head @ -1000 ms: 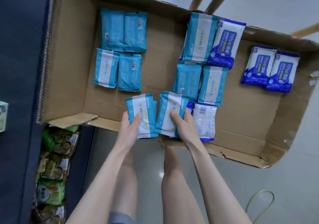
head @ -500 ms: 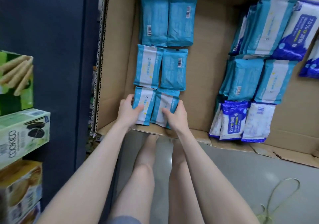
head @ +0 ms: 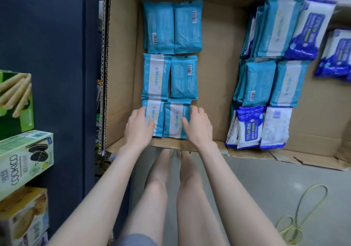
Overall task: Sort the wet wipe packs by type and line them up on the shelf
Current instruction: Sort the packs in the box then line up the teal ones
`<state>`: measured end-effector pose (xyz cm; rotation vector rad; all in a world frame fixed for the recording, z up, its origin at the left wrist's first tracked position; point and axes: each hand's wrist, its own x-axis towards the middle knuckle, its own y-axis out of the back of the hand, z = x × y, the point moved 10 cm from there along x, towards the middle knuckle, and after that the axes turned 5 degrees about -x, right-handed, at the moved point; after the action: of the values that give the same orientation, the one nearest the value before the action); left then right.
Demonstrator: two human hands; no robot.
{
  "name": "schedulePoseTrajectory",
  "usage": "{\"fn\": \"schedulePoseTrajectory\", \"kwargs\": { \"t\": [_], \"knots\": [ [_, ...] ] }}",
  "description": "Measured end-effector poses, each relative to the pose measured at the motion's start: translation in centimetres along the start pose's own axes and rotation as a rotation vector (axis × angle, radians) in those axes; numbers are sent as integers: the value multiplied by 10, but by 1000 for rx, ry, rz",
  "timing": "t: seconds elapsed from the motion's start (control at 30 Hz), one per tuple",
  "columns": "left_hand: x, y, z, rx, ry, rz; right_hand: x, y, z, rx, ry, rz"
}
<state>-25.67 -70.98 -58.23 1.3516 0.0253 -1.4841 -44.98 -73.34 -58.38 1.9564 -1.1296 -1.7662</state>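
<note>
A flat cardboard box point(head: 216, 75) holds the wipe packs. Along its left side, teal packs lie in a column two wide: a back pair point(head: 171, 26), a middle pair point(head: 169, 76), and a front pair at the near edge. My left hand point(head: 139, 126) grips the front left teal pack point(head: 154, 113), thumb on top. The front right teal pack point(head: 173, 122) is held by my right hand point(head: 197, 128) along its right edge. Both packs lie flat on the cardboard. On the right, mixed teal packs point(head: 271, 56) and blue alcohol wipe packs point(head: 260, 127) are piled.
More blue packs point(head: 336, 54) lie at the far right. A dark blue shelf panel point(head: 57, 75) stands to the left, with cookie boxes point(head: 20, 160) beside it. My legs are below the box. A yellow cord point(head: 296, 223) lies on the floor.
Both hands carried the two teal packs left from the middle of the box and set them down as a front pair under the left column. The camera swung left with them.
</note>
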Motion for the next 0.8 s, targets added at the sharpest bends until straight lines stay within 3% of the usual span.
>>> {"fn": "schedulePoseTrajectory", "kwargs": {
  "t": [0.2, 0.43, 0.6, 0.8],
  "knots": [
    [-32, 7, 60, -37, -230, 27, -28, 54, 16, 96, 119, 152],
    [-63, -24, 145, -78, -383, -19, -53, 118, 89, 236, 47, 276],
    [-73, -75, 200, -108, -364, -29, -49, 147, 157, 263, 6, 263],
    [-66, -128, 252, -221, -178, 21, -11, 173, 211, 241, 58, 186]
  ]
}}
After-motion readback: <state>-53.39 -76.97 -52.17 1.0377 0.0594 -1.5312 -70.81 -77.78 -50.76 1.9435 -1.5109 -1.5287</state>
